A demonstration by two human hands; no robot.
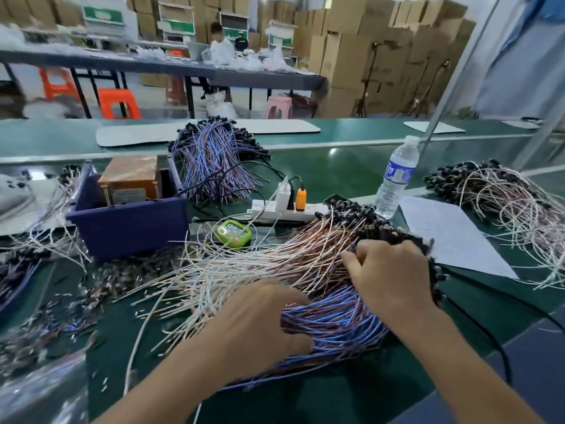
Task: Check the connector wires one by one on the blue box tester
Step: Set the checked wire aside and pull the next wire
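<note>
Bright overhead light; wide-angle edge warp; background blurred.

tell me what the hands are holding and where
The wire bundle: right hand at the black connector end, left hand around the blue wire strands.

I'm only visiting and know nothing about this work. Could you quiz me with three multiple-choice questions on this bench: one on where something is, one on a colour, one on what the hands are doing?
1. Where is the clear plastic water bottle?
A) inside a cardboard box
B) right of the white power strip
C) on the floor

2. What colour is the small rounded digital timer?
A) lime green
B) red
C) black

3. What are the left hand and right hand doing?
A) both raised, empty
B) one lifts the bottle
C) both grip the fanned bundle of thin wires

Answers:
1 B: it stands upright past the strip's right end.
2 A: its case is bright green.
3 C: both hands' fingers curl into the wires.
</note>
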